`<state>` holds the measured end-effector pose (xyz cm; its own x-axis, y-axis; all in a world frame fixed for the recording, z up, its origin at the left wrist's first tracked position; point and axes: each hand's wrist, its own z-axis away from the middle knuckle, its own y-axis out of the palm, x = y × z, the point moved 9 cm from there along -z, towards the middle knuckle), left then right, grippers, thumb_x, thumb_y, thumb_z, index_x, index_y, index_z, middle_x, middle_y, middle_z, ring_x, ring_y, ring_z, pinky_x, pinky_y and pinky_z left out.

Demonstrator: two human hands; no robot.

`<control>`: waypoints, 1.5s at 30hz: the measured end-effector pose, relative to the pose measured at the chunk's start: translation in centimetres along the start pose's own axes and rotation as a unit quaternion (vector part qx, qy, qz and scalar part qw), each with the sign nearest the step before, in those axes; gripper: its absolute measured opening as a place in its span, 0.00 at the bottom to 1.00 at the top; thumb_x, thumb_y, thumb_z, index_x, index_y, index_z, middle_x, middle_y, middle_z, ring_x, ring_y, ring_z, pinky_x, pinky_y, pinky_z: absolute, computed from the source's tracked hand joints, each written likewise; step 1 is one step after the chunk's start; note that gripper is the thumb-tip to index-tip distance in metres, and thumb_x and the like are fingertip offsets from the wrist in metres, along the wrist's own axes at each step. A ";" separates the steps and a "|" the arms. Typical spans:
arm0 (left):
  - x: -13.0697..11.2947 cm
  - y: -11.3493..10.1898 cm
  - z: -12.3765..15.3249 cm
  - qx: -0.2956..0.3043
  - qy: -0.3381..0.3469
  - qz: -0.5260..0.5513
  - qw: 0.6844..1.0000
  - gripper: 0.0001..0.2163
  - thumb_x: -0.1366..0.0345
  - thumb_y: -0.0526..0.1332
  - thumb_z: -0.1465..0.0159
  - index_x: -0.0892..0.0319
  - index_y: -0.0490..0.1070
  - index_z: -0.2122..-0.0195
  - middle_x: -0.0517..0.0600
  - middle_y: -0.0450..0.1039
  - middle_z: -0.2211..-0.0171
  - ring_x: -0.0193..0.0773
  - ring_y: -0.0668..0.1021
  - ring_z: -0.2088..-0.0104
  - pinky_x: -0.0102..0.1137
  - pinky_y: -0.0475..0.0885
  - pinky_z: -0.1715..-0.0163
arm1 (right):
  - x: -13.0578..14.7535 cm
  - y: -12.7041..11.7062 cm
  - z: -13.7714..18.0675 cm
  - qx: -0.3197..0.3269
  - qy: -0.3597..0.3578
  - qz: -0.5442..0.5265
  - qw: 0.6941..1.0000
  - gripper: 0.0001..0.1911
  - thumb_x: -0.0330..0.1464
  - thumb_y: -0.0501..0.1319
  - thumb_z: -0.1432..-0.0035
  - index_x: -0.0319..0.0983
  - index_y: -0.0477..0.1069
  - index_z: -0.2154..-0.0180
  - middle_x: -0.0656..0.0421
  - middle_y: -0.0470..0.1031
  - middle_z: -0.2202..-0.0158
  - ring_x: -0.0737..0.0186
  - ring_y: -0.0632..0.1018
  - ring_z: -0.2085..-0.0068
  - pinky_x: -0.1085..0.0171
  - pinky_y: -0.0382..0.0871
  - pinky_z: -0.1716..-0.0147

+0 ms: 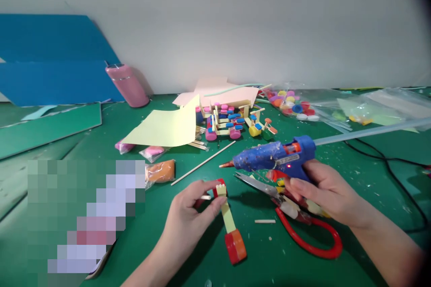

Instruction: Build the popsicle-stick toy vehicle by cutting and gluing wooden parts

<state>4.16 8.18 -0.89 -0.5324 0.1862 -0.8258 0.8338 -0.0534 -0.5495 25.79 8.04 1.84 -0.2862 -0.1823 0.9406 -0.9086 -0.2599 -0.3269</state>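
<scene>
Between thumb and fingers, my left hand (195, 215) pinches the upper end of a small craft piece, a pale yellow strip (229, 219) with red and orange bottle caps (235, 247) at its near end and a red cap at its far end. A short white stick (205, 197) also shows in that hand. My right hand (326, 193) is wrapped round the handle of a blue glue gun (269, 156), its nozzle pointing left above the craft piece. A clear glue stick (367, 131) juts from the gun's back. Red-handled scissors (310, 240) lie under the right hand.
Small cap-wheeled models (224, 125) stand at the back, beside a yellow paper sheet (164, 128). A thin stick (202, 163), a short stick piece (265, 221) and an orange clay packet (160, 171) lie nearer. A pink tumbler (128, 85) stands back left; a black cord (390, 166) runs right.
</scene>
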 end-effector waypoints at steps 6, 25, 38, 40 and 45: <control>-0.8 0.5 -0.4 0.019 0.068 0.002 0.997 0.07 0.67 0.58 0.43 0.59 0.75 0.74 0.45 0.65 0.82 0.31 0.66 0.81 0.24 0.60 0.82 | -0.8 -0.2 0.6 0.012 0.024 0.013 1.000 0.10 0.39 0.55 0.42 0.40 0.69 0.70 0.62 0.67 0.80 0.68 0.68 0.80 0.71 0.63 0.83; -1.5 0.3 -0.5 0.015 0.106 0.008 0.994 0.07 0.68 0.58 0.43 0.56 0.74 0.75 0.47 0.69 0.82 0.33 0.69 0.80 0.26 0.64 0.79 | -0.4 0.4 1.8 0.032 -0.018 0.157 0.987 0.07 0.34 0.56 0.44 0.43 0.71 0.71 0.60 0.73 0.75 0.61 0.73 0.76 0.66 0.68 0.77; -1.4 0.5 -0.4 0.021 0.107 -0.001 0.994 0.08 0.68 0.56 0.42 0.57 0.72 0.77 0.46 0.67 0.83 0.32 0.68 0.81 0.26 0.63 0.80 | 1.0 1.0 1.5 0.040 -0.043 0.195 0.979 0.10 0.34 0.54 0.42 0.42 0.68 0.74 0.63 0.69 0.81 0.67 0.69 0.82 0.69 0.61 0.85; -1.4 0.6 -0.4 0.022 0.108 0.002 0.994 0.08 0.68 0.56 0.42 0.57 0.73 0.75 0.46 0.69 0.82 0.32 0.68 0.80 0.25 0.64 0.79 | 1.3 0.9 1.5 0.034 -0.055 0.210 0.976 0.10 0.33 0.54 0.42 0.42 0.68 0.74 0.63 0.68 0.82 0.68 0.68 0.82 0.70 0.60 0.86; -1.2 0.7 -0.4 0.028 0.108 -0.003 0.994 0.08 0.68 0.56 0.41 0.59 0.74 0.73 0.47 0.69 0.82 0.32 0.68 0.80 0.25 0.63 0.80 | 1.2 0.8 1.6 0.036 -0.053 0.212 0.975 0.09 0.33 0.54 0.42 0.42 0.69 0.73 0.62 0.71 0.77 0.68 0.69 0.80 0.70 0.63 0.83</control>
<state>5.46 8.30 -0.20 -0.4892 0.3925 -0.7789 0.8172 -0.1057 -0.5665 25.19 6.13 2.52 -0.5944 -0.3842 0.7065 -0.6908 -0.2058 -0.6931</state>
